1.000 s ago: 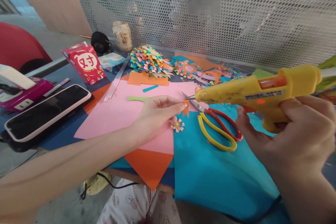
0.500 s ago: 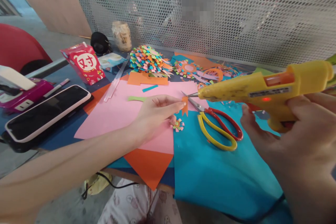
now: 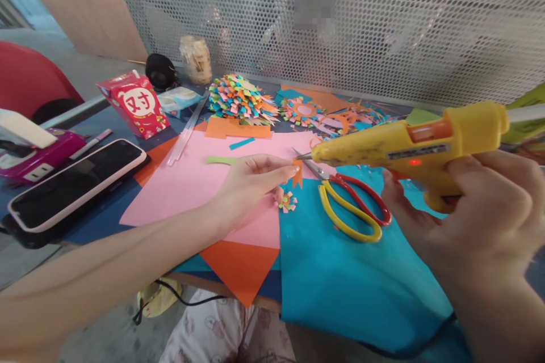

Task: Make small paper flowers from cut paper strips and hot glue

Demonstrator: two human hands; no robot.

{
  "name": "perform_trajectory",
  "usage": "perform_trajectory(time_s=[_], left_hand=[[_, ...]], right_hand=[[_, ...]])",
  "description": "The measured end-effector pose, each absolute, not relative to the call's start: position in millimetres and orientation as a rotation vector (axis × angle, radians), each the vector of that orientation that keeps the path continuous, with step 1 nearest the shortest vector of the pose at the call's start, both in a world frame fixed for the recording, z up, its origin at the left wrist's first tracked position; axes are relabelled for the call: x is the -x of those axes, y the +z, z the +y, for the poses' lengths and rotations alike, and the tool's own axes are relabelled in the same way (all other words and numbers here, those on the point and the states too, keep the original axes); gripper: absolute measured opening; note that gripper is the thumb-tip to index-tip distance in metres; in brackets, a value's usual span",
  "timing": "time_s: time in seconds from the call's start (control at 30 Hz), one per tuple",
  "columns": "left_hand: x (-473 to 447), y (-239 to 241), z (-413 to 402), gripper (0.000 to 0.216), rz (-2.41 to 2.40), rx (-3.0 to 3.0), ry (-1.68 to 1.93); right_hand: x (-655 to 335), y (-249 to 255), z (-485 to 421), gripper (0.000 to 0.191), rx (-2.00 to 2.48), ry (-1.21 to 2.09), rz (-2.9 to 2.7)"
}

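My left hand (image 3: 251, 184) pinches a small fringed orange paper piece (image 3: 297, 174) above the pink sheet (image 3: 200, 181). My right hand (image 3: 477, 210) is wrapped round the grip of a yellow hot glue gun (image 3: 409, 147), whose red light is on. Its nozzle tip (image 3: 303, 156) points left and sits just above the orange piece. A small multicoloured paper flower (image 3: 286, 202) lies right under my left fingers. Yellow and red handled scissors (image 3: 349, 210) rest on the blue sheet (image 3: 353, 283) below the gun.
A phone (image 3: 72, 184) lies at the left beside a pink device (image 3: 34, 153) and a red carton (image 3: 134, 103). A colourful paper ball (image 3: 236, 96), paper flowers (image 3: 304, 109), scraps and a jar (image 3: 196, 59) sit at the back before a perforated metal screen (image 3: 383, 22). An orange sheet (image 3: 242, 269) overhangs the table's front edge.
The glue gun drew back to the right, then came left again, its nozzle now just above the orange piece. My left hand has barely moved.
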State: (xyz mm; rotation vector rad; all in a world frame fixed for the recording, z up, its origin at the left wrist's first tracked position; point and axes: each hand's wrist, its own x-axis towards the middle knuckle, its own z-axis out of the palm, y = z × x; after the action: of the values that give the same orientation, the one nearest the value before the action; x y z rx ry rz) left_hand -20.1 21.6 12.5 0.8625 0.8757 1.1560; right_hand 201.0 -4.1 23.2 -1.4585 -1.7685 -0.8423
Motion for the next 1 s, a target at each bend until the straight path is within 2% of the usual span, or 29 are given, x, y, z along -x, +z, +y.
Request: perform_trajectory(time_s=[0.6, 0.7, 0.83, 1.0], left_hand=[[23.2, 8.2, 23.1, 0.006, 0.882, -0.876, 1.179], [22.8, 8.3, 22.9, 0.006, 0.887, -0.874, 1.175], [21.9, 9.7, 23.3, 0.006, 0.882, -0.856, 1.186], [22.7, 8.9, 24.1, 0.006, 0.862, -0.871, 1.2]], right_hand=[[-196.2, 24.9, -8.8, 0.022, 1.435, -0.895, -1.781], [-199.2, 22.0, -8.0, 0.026, 1.417, -0.907, -1.799], [-208.1, 16.3, -4.4, 0.043, 1.278, -0.999, -1.844], [-213.2, 16.8, 2.3, 0.044, 1.289, -0.987, -1.874]])
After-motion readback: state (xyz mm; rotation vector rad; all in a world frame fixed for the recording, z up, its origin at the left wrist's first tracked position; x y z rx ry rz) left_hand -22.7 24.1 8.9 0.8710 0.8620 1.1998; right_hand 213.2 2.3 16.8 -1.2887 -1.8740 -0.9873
